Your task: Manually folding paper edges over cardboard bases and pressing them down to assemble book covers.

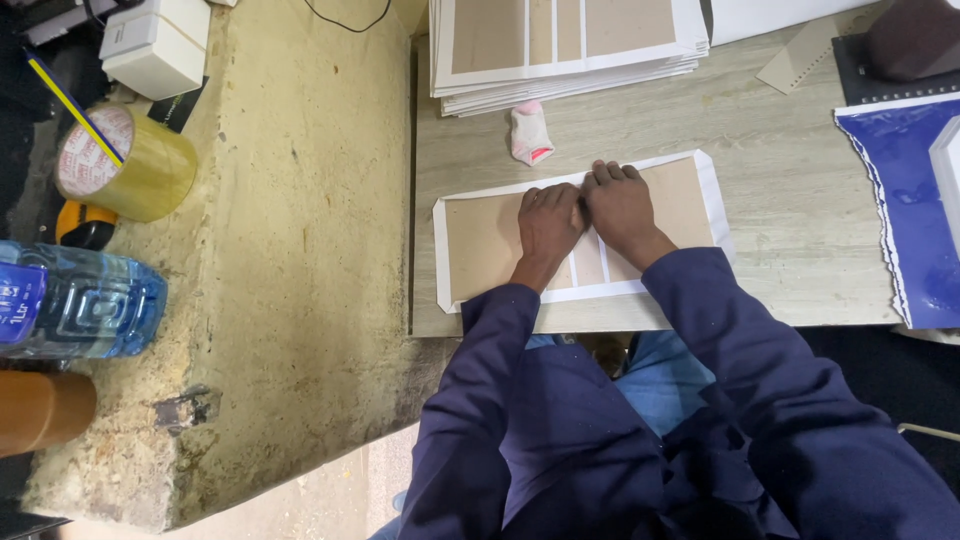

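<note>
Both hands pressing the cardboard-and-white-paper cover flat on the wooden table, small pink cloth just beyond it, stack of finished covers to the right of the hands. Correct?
Not quite. The head view shows the stack of covers beyond the hands, at the table's far edge, not to their right. The rest holds: left hand and right hand press the cover, pink cloth just beyond.

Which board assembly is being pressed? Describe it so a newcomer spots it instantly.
On the pale wooden table, find the flat brown board sheet with a white paper border, at the near edge. The left hand and right hand press on its middle. Unlike the stack of similar sheets behind, it lies alone.
</note>
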